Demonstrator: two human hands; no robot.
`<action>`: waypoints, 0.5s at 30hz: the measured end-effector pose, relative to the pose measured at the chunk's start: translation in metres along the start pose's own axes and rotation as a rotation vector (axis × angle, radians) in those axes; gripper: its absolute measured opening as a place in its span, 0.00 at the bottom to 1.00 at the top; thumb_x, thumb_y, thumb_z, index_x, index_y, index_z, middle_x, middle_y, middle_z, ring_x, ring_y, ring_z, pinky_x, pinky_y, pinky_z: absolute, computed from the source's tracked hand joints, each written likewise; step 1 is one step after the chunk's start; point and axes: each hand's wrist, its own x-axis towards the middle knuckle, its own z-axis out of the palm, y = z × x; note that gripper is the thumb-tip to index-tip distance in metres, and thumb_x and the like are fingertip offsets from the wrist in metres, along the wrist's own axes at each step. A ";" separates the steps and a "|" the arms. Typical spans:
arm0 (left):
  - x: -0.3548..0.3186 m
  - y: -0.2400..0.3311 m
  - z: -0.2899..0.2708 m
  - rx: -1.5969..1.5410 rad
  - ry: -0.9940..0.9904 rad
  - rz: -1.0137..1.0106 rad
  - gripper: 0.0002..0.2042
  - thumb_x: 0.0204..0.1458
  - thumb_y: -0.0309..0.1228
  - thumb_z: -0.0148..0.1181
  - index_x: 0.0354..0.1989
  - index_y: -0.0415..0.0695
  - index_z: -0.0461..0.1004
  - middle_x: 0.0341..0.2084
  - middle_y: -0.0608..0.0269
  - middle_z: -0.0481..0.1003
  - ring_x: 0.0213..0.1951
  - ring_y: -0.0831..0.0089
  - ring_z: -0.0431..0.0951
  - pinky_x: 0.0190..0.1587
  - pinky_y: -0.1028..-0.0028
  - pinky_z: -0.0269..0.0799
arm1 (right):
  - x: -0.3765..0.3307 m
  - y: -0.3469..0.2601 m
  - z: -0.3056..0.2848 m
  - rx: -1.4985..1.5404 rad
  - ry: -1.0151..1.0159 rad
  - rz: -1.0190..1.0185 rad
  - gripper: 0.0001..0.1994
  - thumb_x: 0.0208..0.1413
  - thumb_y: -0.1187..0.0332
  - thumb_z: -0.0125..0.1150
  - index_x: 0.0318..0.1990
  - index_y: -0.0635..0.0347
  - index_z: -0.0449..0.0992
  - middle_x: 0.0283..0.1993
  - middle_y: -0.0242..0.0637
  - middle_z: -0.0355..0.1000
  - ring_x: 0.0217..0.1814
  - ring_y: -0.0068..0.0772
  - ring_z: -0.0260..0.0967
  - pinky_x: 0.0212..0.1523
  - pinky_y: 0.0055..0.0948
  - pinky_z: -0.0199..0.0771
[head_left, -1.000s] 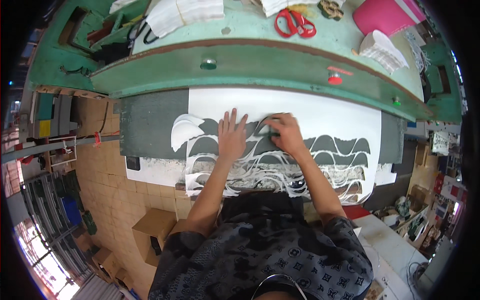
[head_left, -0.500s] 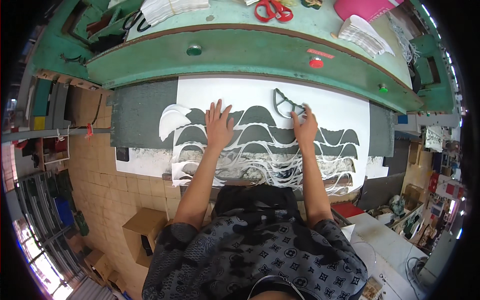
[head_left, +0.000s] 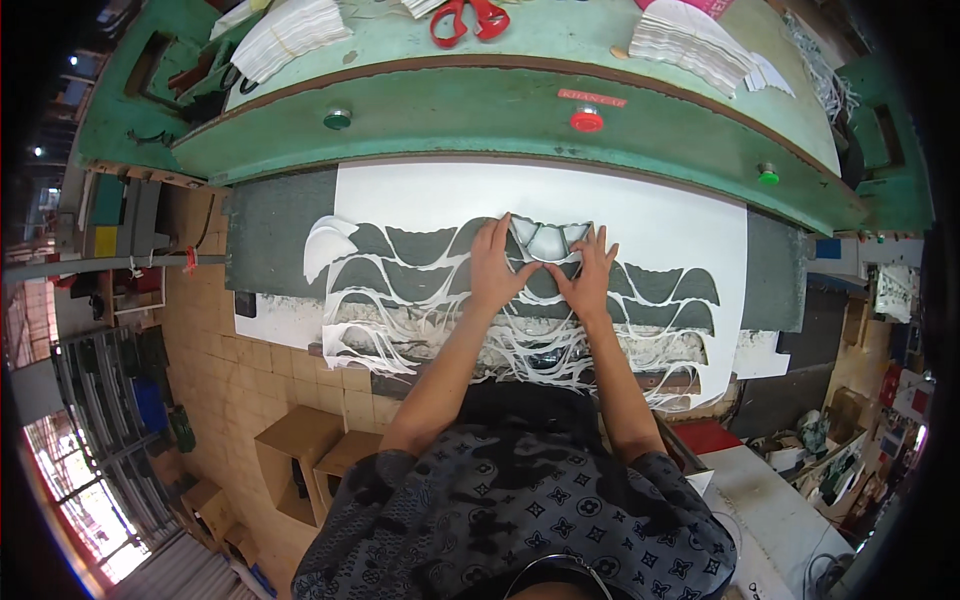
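Both hands now meet on cutting die.

A tan tiled floor lies at the left, with brown cardboard boxes standing on it. Daylight enters through a barred window at lower left. A green metal machine body spans the top.
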 end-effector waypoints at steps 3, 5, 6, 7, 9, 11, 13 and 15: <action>0.002 -0.005 0.004 -0.021 0.018 0.015 0.50 0.32 0.38 0.85 0.68 0.40 0.66 0.63 0.45 0.71 0.69 0.45 0.65 0.70 0.52 0.61 | -0.001 0.005 0.002 0.014 0.011 -0.002 0.29 0.45 0.58 0.83 0.49 0.54 0.69 0.75 0.65 0.60 0.83 0.69 0.42 0.77 0.76 0.29; 0.000 -0.006 0.005 -0.014 -0.017 -0.044 0.49 0.32 0.38 0.85 0.67 0.40 0.67 0.62 0.46 0.72 0.69 0.45 0.65 0.70 0.52 0.61 | -0.001 0.007 0.002 0.012 0.004 -0.004 0.29 0.45 0.59 0.83 0.48 0.54 0.69 0.74 0.65 0.61 0.83 0.69 0.43 0.76 0.76 0.29; 0.000 -0.008 0.006 -0.020 -0.011 -0.034 0.49 0.32 0.38 0.85 0.68 0.41 0.67 0.63 0.45 0.72 0.69 0.45 0.64 0.70 0.52 0.61 | -0.001 0.008 0.001 0.005 -0.005 -0.007 0.29 0.45 0.59 0.83 0.48 0.55 0.69 0.74 0.65 0.61 0.83 0.69 0.43 0.76 0.76 0.29; 0.000 -0.010 0.007 -0.025 -0.005 -0.025 0.49 0.32 0.38 0.85 0.68 0.41 0.67 0.63 0.45 0.72 0.69 0.45 0.64 0.70 0.51 0.61 | -0.001 0.008 0.001 -0.002 -0.015 -0.011 0.28 0.45 0.60 0.83 0.48 0.55 0.69 0.74 0.65 0.61 0.83 0.70 0.43 0.76 0.76 0.28; 0.000 -0.010 0.007 -0.026 0.006 -0.010 0.50 0.31 0.39 0.85 0.68 0.41 0.67 0.63 0.45 0.71 0.70 0.45 0.64 0.70 0.51 0.60 | -0.001 0.008 0.002 0.009 -0.027 -0.013 0.28 0.46 0.59 0.82 0.49 0.55 0.68 0.76 0.66 0.58 0.84 0.71 0.40 0.75 0.78 0.27; 0.000 -0.009 0.005 -0.011 0.006 0.001 0.50 0.32 0.39 0.85 0.68 0.42 0.67 0.63 0.45 0.71 0.70 0.46 0.64 0.70 0.51 0.60 | -0.002 0.007 0.002 0.010 -0.036 -0.017 0.29 0.47 0.58 0.81 0.49 0.55 0.68 0.76 0.67 0.56 0.84 0.72 0.38 0.75 0.79 0.26; 0.004 -0.006 0.006 -0.026 0.008 -0.011 0.50 0.32 0.40 0.85 0.68 0.42 0.67 0.64 0.45 0.71 0.70 0.46 0.64 0.70 0.51 0.60 | -0.001 0.007 0.002 0.000 -0.041 -0.020 0.29 0.47 0.59 0.81 0.50 0.55 0.66 0.76 0.69 0.56 0.84 0.72 0.38 0.75 0.79 0.26; 0.001 -0.008 0.004 -0.030 0.000 -0.031 0.50 0.32 0.41 0.85 0.68 0.43 0.67 0.64 0.46 0.70 0.70 0.47 0.64 0.70 0.51 0.60 | 0.000 0.005 0.002 0.014 -0.052 -0.023 0.30 0.47 0.59 0.81 0.50 0.54 0.66 0.76 0.70 0.55 0.84 0.72 0.38 0.75 0.79 0.25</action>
